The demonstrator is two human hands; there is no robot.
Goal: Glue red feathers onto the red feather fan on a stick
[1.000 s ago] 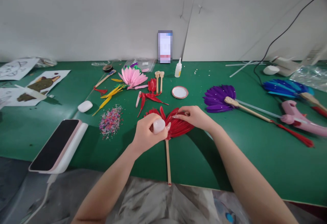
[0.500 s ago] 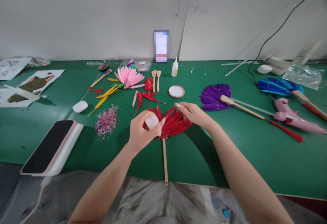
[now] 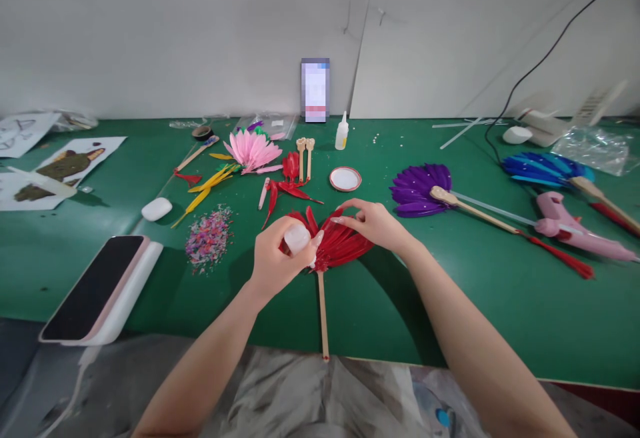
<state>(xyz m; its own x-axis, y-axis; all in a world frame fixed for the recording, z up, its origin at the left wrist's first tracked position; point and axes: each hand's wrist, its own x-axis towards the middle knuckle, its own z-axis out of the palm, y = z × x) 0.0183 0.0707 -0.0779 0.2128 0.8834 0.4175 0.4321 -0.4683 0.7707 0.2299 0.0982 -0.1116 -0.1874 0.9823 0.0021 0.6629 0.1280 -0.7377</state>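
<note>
My left hand (image 3: 277, 255) is closed round a small white glue bottle (image 3: 297, 239), its rounded base facing me and its tip low over a red feather fan (image 3: 345, 245). The fan lies on the green table with its wooden handle (image 3: 323, 318) toward me. At the fan's upper edge, my right hand (image 3: 373, 223) has thumb and fingertips closed on a red feather (image 3: 334, 217). The left hand covers part of the fan's left side.
Left are a phone on a white stand (image 3: 107, 285), coloured chips (image 3: 209, 238) and yellow feathers (image 3: 203, 195). Beyond lie a pink fan (image 3: 254, 150), a white dish (image 3: 345, 179) and another glue bottle (image 3: 342, 134). Right are a purple fan (image 3: 420, 188) and a pink glue gun (image 3: 575, 231).
My right hand has shifted slightly left and in over the red fan, its fingertips coming down onto the feathers. The left hand and bottle have hardly moved.
</note>
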